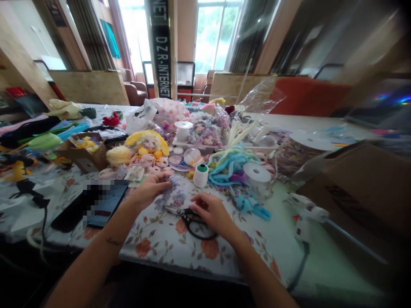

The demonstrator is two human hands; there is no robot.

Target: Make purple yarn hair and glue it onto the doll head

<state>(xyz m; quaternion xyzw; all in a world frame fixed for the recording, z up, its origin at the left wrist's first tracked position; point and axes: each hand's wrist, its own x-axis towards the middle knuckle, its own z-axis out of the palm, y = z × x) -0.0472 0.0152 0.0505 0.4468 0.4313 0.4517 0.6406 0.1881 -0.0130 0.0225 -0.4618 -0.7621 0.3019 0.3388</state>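
Observation:
My left hand [150, 188] is closed, its thumb and fingertips pinching a clump of fluffy lilac-blue yarn [177, 188]. The yarn rests on a flowered tablecloth [154, 233]. Just right of it, my right hand [210, 209] hovers over or lightly touches black-handled scissors [202, 231], with fingers loosely bent and apart. The scissor blades point left toward the yarn, and part of the handle lies beneath the hand. A white thread cone [201, 176] with a green core stands behind, between both hands.
A phone [107, 205] lies left of my left forearm. Doll heads and a yellow-eared doll [149, 143] sit behind it. Blue and green yarn [227, 164] is heaped behind my right hand. A glue gun [305, 214] and a cardboard box [359, 188] stand at the right.

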